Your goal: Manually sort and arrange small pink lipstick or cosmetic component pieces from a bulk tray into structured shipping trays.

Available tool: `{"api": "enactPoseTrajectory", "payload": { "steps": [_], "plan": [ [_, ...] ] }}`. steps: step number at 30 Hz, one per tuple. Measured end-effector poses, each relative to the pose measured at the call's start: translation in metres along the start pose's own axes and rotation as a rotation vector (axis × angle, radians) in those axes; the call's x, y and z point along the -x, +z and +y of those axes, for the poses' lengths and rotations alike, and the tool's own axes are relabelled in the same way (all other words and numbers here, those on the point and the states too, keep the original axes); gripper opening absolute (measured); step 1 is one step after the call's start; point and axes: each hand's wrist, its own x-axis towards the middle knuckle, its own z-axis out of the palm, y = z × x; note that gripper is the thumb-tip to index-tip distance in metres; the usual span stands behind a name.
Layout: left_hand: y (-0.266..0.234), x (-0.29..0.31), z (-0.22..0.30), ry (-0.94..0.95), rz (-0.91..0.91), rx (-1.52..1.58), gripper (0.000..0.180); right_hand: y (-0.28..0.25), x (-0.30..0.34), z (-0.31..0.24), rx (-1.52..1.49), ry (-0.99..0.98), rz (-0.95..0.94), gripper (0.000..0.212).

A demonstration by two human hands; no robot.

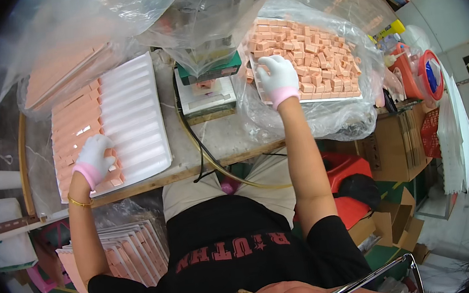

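Note:
My left hand, in a white glove with a pink cuff, is over a white ridged tray. Its fingers are curled down at the edge of the rows of small pink blocks that cover the tray's left part. What those fingertips hold is hidden. My right hand, gloved the same way, rests at the left side of a heap of loose pink blocks on a plastic-lined white tray. Its fingers are bent together, and anything between them is too small to make out.
Between the trays stands a small machine with a green top part, partly under clear plastic sheeting. A cable and a yellowish hose hang over the table's front edge. Stacked filled trays stand below left. Cardboard boxes are at right.

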Motion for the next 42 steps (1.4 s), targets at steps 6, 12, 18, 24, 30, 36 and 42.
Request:
{"api": "enactPoseTrajectory", "payload": {
  "steps": [6,12,18,24,30,36,42],
  "plan": [
    [-0.008,-0.019,0.029,-0.089,0.183,0.157,0.036,0.016,-0.006,0.000,0.283,-0.369,-0.241,0.018],
    [-0.001,-0.067,0.114,-0.217,0.064,1.104,0.044,0.032,-0.011,-0.005,0.409,-0.273,-0.325,0.015],
    [0.079,-0.104,0.137,0.113,-0.103,2.165,0.039,-0.015,0.027,-0.024,-0.221,-0.105,-0.073,0.026],
    [0.086,-0.111,0.166,-0.123,-0.143,2.389,0.035,-0.039,0.051,-0.067,-0.571,-0.284,-0.163,0.038],
    [0.082,-0.106,0.172,-0.132,-0.163,2.296,0.035,-0.047,0.050,-0.072,-0.470,-0.434,-0.253,0.038],
    [0.067,-0.091,0.192,-0.176,0.122,1.736,0.035,-0.039,0.059,-0.060,-0.985,0.106,-0.182,0.043],
    [0.064,-0.088,0.196,0.108,0.261,0.917,0.039,-0.043,0.057,-0.069,-0.679,-0.223,-0.328,0.045]
  ]
}}
